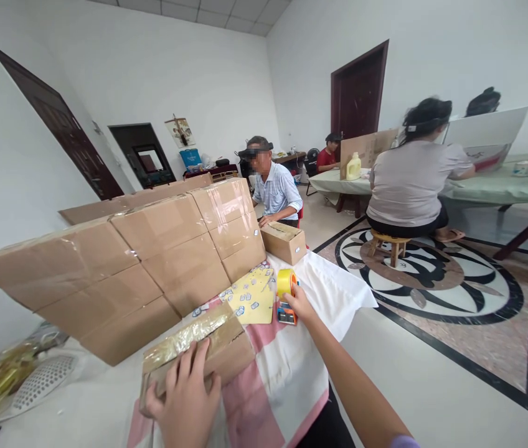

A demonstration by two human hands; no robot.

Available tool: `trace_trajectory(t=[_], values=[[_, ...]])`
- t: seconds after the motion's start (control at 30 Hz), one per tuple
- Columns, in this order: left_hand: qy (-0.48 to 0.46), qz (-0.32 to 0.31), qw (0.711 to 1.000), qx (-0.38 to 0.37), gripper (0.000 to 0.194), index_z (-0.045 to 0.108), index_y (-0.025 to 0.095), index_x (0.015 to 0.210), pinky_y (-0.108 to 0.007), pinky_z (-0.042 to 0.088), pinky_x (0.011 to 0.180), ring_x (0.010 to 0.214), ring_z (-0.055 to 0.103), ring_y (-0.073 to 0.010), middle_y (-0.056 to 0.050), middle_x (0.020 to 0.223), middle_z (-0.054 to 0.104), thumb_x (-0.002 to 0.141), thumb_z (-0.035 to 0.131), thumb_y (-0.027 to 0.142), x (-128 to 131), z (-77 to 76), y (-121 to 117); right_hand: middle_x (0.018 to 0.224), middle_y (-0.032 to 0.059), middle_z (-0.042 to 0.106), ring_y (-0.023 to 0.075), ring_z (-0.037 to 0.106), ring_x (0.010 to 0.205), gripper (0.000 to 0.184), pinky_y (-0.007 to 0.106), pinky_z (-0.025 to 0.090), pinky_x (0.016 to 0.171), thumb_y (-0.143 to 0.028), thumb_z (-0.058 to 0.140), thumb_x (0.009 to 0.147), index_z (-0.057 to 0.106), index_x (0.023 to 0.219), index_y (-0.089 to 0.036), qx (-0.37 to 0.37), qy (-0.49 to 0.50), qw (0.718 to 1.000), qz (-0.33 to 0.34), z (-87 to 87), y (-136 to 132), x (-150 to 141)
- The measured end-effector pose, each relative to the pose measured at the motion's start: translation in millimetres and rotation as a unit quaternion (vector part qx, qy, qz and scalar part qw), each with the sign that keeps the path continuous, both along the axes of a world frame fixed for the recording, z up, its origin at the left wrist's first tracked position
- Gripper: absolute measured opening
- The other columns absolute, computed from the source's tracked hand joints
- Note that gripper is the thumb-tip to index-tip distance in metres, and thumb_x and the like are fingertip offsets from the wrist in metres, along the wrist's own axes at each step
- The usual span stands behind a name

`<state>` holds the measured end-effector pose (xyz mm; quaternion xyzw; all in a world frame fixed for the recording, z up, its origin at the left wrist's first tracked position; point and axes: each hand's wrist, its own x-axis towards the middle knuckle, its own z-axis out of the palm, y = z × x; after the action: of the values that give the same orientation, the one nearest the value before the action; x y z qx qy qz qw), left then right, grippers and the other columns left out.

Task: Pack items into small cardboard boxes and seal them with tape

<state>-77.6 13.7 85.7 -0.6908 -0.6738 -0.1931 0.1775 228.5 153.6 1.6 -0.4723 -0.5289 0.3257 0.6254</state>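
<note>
My left hand (pixel 189 392) rests on a cardboard box (pixel 236 351) with its fingers bent over the top and the thumb on the near side. Shiny, crumpled clear tape (pixel 189 334) runs along the top of this box. At the right of the table my right hand (pixel 297 303) is closed around a tape dispenser (pixel 287 313). The dispenser carries a yellow roll of tape (pixel 284 281) and has orange and blue parts. A yellow printed sheet (pixel 252 297) lies between the two hands, just beyond the box.
A wall of stacked cartons (pixel 165 255) stands along the table's far left. Across from me sits a person (pixel 276 193) with another taped box (pixel 287 242). Crumpled wrapping (pixel 2 373) lies at left. Another person (pixel 411 171) sits on a stool at a green-covered table (pixel 479 180).
</note>
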Motion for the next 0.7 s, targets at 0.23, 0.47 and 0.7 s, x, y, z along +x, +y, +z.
trace_trajectory(t=[0.23,0.47,0.7], values=[[-0.053,0.015,0.994,0.095,0.05,0.062,0.027,0.139,-0.057,0.008,0.125,0.134,0.053,-0.0288,-0.006,0.15,0.058,0.093,0.042,0.027,13,1.0,-3,0.103,0.0123,0.077,0.0288,0.073,0.09,0.037,0.041,0.059,0.082,-0.046,0.072,0.079,0.07,0.102,-0.017,-0.026,0.057,0.996,0.067,10.9,-10,-5],[-0.274,-0.207,0.939,0.005,0.03,0.079,0.035,0.106,-0.054,0.034,0.113,0.116,0.065,-0.0299,-0.003,0.117,0.077,0.094,0.051,0.038,14,20.0,-15,0.101,0.0127,0.078,0.0304,0.073,0.092,0.037,0.042,0.058,0.084,-0.039,0.077,0.074,0.071,0.101,-0.015,-0.036,0.077,0.994,0.067,14.2,-13,-4],[-0.451,-0.311,0.792,-0.271,0.046,0.071,0.02,0.128,-0.033,0.05,0.072,0.067,0.062,-0.0204,-0.001,0.069,0.066,0.084,0.065,0.035,126,-3.5,29,0.095,0.0124,0.078,0.0305,0.074,0.085,0.041,0.04,0.059,0.078,-0.051,0.077,0.074,0.073,0.095,-0.015,-0.042,0.088,0.993,0.061,12.4,-12,0]])
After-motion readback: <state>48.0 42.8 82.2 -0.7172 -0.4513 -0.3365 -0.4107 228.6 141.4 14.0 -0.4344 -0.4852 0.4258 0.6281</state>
